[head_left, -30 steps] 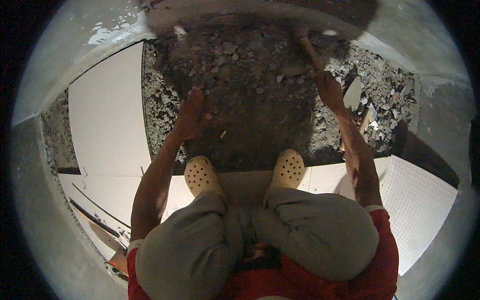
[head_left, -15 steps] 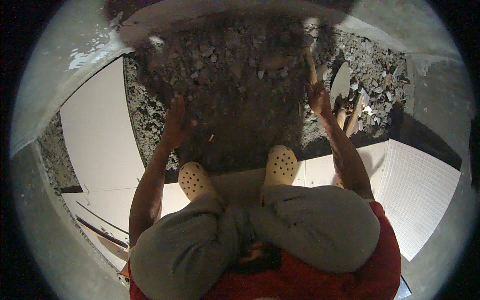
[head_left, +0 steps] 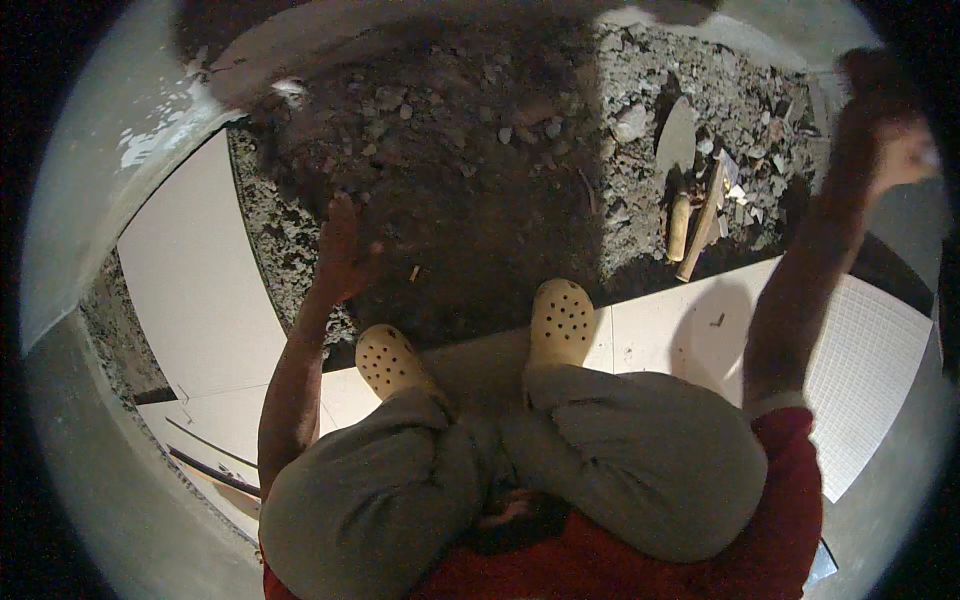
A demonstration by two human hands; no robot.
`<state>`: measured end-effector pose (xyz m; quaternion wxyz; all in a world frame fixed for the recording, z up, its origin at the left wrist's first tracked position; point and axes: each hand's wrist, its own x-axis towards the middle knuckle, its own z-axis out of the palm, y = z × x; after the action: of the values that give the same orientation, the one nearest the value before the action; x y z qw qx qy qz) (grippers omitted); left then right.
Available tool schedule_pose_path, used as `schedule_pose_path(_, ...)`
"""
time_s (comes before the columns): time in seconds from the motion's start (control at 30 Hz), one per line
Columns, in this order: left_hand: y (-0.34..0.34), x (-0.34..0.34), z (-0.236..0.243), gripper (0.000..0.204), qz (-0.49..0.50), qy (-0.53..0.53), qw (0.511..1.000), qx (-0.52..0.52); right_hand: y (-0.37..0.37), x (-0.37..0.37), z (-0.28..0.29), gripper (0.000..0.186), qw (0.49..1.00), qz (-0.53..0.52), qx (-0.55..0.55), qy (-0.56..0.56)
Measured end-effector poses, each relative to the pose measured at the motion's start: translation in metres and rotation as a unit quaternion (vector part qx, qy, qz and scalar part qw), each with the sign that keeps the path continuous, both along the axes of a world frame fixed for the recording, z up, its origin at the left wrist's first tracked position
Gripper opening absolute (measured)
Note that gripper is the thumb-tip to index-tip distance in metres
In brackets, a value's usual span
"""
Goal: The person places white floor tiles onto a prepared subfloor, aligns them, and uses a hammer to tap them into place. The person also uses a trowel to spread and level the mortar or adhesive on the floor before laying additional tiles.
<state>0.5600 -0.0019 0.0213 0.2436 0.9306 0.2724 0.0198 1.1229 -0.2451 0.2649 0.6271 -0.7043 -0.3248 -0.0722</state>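
My left hand (head_left: 345, 250) lies over the dark, shaded rubble bed (head_left: 480, 190), fingers stretched out and thumb apart, holding nothing. My right hand (head_left: 895, 150) is raised at the far right edge beside the wall, smeared by motion. Its fingers, and anything in them, cannot be made out. On the lit rubble at right lies a trowel (head_left: 676, 140) with a wooden handle. Another tool with a wooden handle (head_left: 703, 225) rests alongside it, its working end hard to make out.
A large pale tile (head_left: 200, 270) sits at left, and a gridded white tile (head_left: 870, 350) at right. Pale floor tiles (head_left: 640, 320) run under my tan clogs (head_left: 562, 325). Grey walls (head_left: 70, 250) curve around. A small stick (head_left: 414, 273) lies near my left hand.
My right hand, which gripped a wooden-handled tool over the rubble, has swung up and right to the wall side. That tool no longer shows on the rubble. My left hand stays nearly still.
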Motion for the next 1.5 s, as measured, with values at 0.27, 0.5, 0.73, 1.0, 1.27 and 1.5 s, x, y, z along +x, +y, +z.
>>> schedule_pose_path(0.27, 0.004, -0.008, -0.037, 0.094, -0.026, 0.078, 0.968, 0.239, -0.008, -0.067, -0.179, 0.031, 0.939, 0.022, -0.330, -0.094)
schedule_pose_path(0.5, 0.003, -0.011, -0.021, 0.094, -0.025, -0.056, 0.998, 0.003, -0.044, -0.078, -0.247, 0.030, 0.871, 0.084, -0.479, -0.071)
schedule_pose_path(0.73, 0.003, 0.000, -0.003, 0.096, -0.007, 0.027, 1.000, -0.005, -0.009, -0.047, -0.088, 0.029, 0.975, 0.019, -0.221, -0.026)
schedule_pose_path(1.0, -0.001, 0.004, 0.002, 0.094, 0.003, -0.012, 0.999, -0.043, 0.008, -0.036, -0.083, 0.029, 0.966, -0.034, -0.168, -0.193)
schedule_pose_path(1.27, 0.003, -0.005, -0.012, 0.092, -0.010, -0.030, 0.998, -0.048, -0.039, -0.109, -0.230, 0.025, 0.855, 0.111, -0.501, 0.074)
schedule_pose_path(1.5, 0.007, -0.008, -0.019, 0.093, -0.033, -0.008, 0.999, 0.014, -0.025, -0.080, -0.139, 0.025, 0.896, 0.045, -0.356, 0.262)
